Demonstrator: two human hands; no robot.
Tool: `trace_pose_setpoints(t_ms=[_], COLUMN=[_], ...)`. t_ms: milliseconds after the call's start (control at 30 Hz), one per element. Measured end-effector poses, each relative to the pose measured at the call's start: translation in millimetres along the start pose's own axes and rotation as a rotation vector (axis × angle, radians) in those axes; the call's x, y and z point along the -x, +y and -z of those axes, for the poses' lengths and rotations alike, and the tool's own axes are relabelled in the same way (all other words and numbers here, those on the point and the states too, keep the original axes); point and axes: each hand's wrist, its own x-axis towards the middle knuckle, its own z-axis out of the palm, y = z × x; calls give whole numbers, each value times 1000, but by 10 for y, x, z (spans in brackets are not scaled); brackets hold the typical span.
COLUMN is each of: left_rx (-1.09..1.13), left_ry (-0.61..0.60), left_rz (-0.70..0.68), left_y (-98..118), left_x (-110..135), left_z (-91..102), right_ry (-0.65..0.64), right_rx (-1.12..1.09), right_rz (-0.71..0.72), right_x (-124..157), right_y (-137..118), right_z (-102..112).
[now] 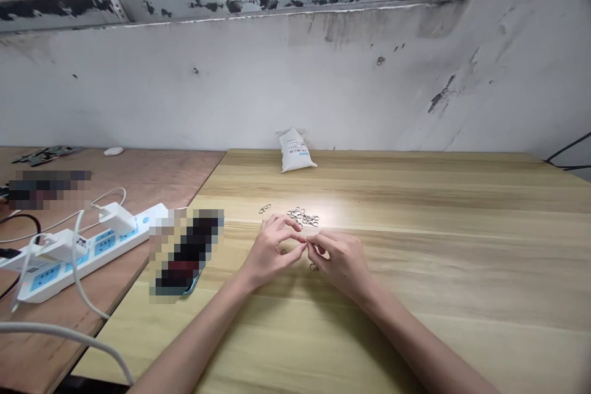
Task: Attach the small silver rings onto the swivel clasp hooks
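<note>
My left hand (276,246) is closed in a pinch, thumb and forefinger meeting at a tiny shiny metal piece. My right hand (340,258) pinches at the same spot, its fingertips touching those of the left. The fingers hide most of what is between them. A small metal ring (314,267) shows just below the right fingers, and another ring (284,252) is partly seen behind the left thumb. Beyond the hands lies a small pile of metal clasps (302,217). One separate metal clasp (265,209) rests to its left.
A white plastic packet (296,151) stands at the table's back by the wall. Left of my arm lies a blurred-out phone-like object (190,252). A white power strip (96,252) with chargers and cables sits on the adjoining brown table (157,175).
</note>
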Motion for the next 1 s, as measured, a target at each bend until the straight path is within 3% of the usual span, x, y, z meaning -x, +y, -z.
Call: trace_pose_setpoints(t_ms=[333,567,733,800,933,1000], left_rx=[-52,-204,-274,-270,-234,-216], left_ry=[-12,47,85,109,135,138], left_rz=[4,9,30,39,-41,-102], left_y=[-13,-38,-96,-112,-75,-22], left_x=[2,5,-4,-7,-5,3], left_z=[-5,-12,24,50,66,59], right_ry=[-14,-45,-116,-144,-130,-208], right_rx=[57,-331,-342,-355,-459,-592], right_rz=[33,-173,36,53,-189,-299], right_x=[-11,-25,-8,-10,-58,-91], right_y=[13,8,-59,-74,-45,-29], right_z=[4,12,56,76,99,111])
